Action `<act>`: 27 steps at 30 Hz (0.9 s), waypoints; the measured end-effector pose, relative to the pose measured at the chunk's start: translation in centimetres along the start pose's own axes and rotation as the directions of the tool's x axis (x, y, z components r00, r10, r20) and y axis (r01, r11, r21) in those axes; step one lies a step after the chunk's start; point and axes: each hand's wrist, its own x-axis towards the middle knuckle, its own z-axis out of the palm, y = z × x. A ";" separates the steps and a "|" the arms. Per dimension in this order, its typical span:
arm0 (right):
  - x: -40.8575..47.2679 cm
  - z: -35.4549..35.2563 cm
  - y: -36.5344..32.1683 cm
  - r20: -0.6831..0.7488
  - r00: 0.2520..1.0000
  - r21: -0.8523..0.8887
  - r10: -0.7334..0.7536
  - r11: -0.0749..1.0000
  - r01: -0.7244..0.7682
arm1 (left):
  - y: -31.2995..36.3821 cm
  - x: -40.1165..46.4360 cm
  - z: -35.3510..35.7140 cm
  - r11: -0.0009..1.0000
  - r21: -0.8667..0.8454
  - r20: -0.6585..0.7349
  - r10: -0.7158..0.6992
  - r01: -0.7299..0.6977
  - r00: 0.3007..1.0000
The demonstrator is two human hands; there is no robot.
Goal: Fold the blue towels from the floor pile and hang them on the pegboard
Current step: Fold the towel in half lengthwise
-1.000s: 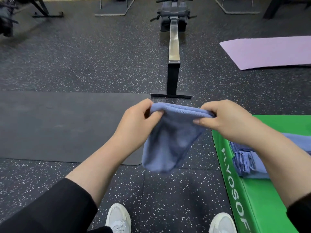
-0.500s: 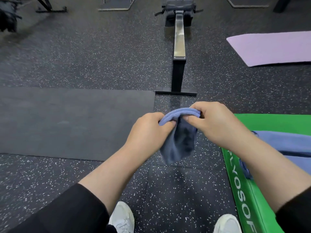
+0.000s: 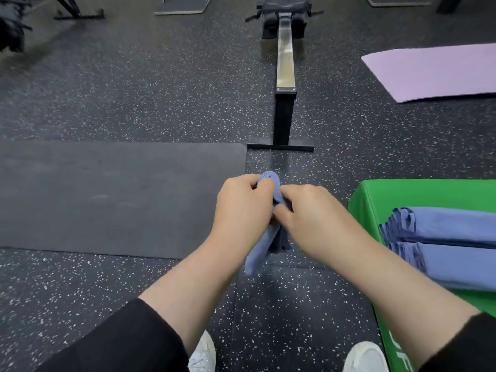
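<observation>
left hand (image 3: 243, 208): it is gripping the top fold of the towel, fingers curled round it, knuckles facing up, and is sitting right against the other hand.
right hand (image 3: 308, 213): it is pinching the same bunched top of the towel from the other side, fingers curled in and thumb tucked under; the two hands are touching.
towel (image 3: 259, 252): blue, it is hanging in the air between the two hands, a small loop poking up above the left fingers and the rest drooping down in a narrow fold above the floor, not touching it.
stack (image 3: 453, 248): folded blue towels are lying one on another on the box, well to the right of the hands, folded edges facing left.
box (image 3: 375, 194): bright green and padded, it is standing on the floor at the right, with white letters on its near side cut off by the edge.
floor (image 3: 134, 76): dark speckled rubber, it is carrying a plain black mat (image 3: 107, 194) on the left and a lilac mat (image 3: 434, 71) far right.
rower (image 3: 284, 76): its rail is running away straight ahead of the hands.
shoes (image 3: 365, 357): two white toes are showing at the bottom edge.
</observation>
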 end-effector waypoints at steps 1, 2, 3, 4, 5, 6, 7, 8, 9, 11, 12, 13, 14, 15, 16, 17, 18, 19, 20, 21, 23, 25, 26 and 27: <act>0.2 -0.2 0.3 0.007 1.000 0.104 0.025 0.994 -0.026 | -0.1 0.0 0.0 1.000 -0.026 0.008 0.009 -0.009 1.000; 0.5 -0.5 0.7 0.032 0.999 0.221 0.041 0.974 -0.047 | -0.1 -0.1 -0.1 0.998 -0.054 0.015 0.017 -0.016 1.000; 0.6 -1.0 0.9 0.072 0.997 0.332 0.035 0.942 -0.057 | -0.1 -0.1 -0.1 0.995 -0.101 0.027 0.018 -0.015 0.999; 0.6 -1.4 1.1 0.115 0.993 0.419 0.008 0.906 -0.055 | 0.0 -0.2 -0.3 0.984 -0.178 0.046 0.005 0.003 0.999; 0.7 -1.6 1.2 0.148 0.989 0.472 -0.028 0.880 -0.046 | 0.1 -0.3 -0.4 0.964 -0.262 0.072 -0.012 0.031 0.997; 0.8 -1.7 1.6 0.160 0.986 0.492 -0.049 0.870 -0.037 | 0.3 -0.5 -0.4 0.940 -0.336 0.107 -0.021 0.056 0.994; 0.9 -1.8 2.0 0.147 0.988 0.481 -0.048 0.876 -0.029 | 0.4 -0.6 -0.4 0.923 -0.378 0.138 -0.018 0.069 0.990; 1.2 -1.7 2.4 0.111 0.993 0.441 -0.031 0.897 -0.021 | 0.7 -0.8 -0.5 0.920 -0.385 0.146 -0.013 0.069 0.989; 1.4 -1.7 2.7 0.058 0.998 0.386 -0.007 0.922 -0.016 | 0.6 -0.7 -0.6 0.929 -0.366 0.129 -0.007 0.054 0.992; 1.7 -2.0 3.1 -0.030 0.999 0.303 0.039 0.953 -0.028 | 0.0 -0.1 -0.9 0.968 -0.250 0.048 0.018 -0.005 0.999; 1.8 -2.3 3.2 -0.056 0.997 0.295 0.059 0.955 -0.040 | -0.4 0.4 -1.3 0.986 -0.166 0.034 0.036 -0.030 0.999; 1.9 -2.6 3.2 -0.066 0.995 0.330 0.071 0.943 -0.046 | -0.6 0.6 -1.6 0.995 -0.096 0.071 0.049 -0.042 0.996; 1.9 -2.9 3.1 -0.058 0.996 0.423 0.073 0.905 -0.042 | -0.9 0.6 -1.9 0.998 -0.044 0.161 0.051 -0.044 0.986; 1.8 -3.2 2.9 -0.026 0.998 0.556 0.065 0.831 -0.040 | -1.1 0.6 -2.0 0.999 -0.012 0.266 0.046 -0.044 0.963; 1.6 -3.5 2.6 0.018 0.999 0.668 0.048 0.742 -0.048 | -1.4 0.4 -2.0 0.999 0.006 0.344 0.035 -0.040 0.938; 1.4 -3.9 2.4 0.054 0.998 0.736 0.026 0.675 -0.057 | -1.5 0.2 -1.9 0.999 0.013 0.388 0.031 -0.039 0.921; 1.2 -4.3 2.3 0.065 0.998 0.736 -0.003 0.676 -0.045 | -1.4 0.1 -1.8 0.999 0.013 0.403 0.043 -0.053 0.914; 1.1 -4.5 2.4 0.056 0.998 0.685 -0.035 0.729 -0.013 | -1.4 0.0 -1.7 0.997 0.011 0.398 0.071 -0.081 0.915; 0.9 -4.8 2.5 0.039 0.997 0.598 -0.066 0.801 0.030 | -1.3 -0.2 -1.6 0.994 -0.002 0.385 0.101 -0.109 0.917; 0.8 -5.0 2.6 0.019 0.996 0.504 -0.087 0.861 0.066 | -1.2 -0.3 -1.6 0.992 -0.028 0.371 0.125 -0.124 0.920; 0.7 -5.3 2.6 -0.042 0.994 0.409 -0.097 0.906 0.105 | -1.1 -0.5 -1.5 0.988 -0.126 0.379 0.130 -0.088 0.916; 0.4 -5.6 2.3 -0.093 0.991 0.421 -0.099 0.898 0.129 | -1.0 -0.9 -1.2 0.983 -0.178 0.434 0.110 -0.035 0.894; 0.3 -5.8 2.0 -0.109 0.989 0.431 -0.104 0.891 0.141 | -0.9 -1.1 -1.1 0.981 -0.191 0.458 0.108 -0.021 0.883; 0.1 -5.9 1.8 -0.119 0.987 0.447 -0.105 0.882 0.148 | -1.0 -1.2 -0.8 0.978 -0.207 0.473 0.109 -0.010 0.874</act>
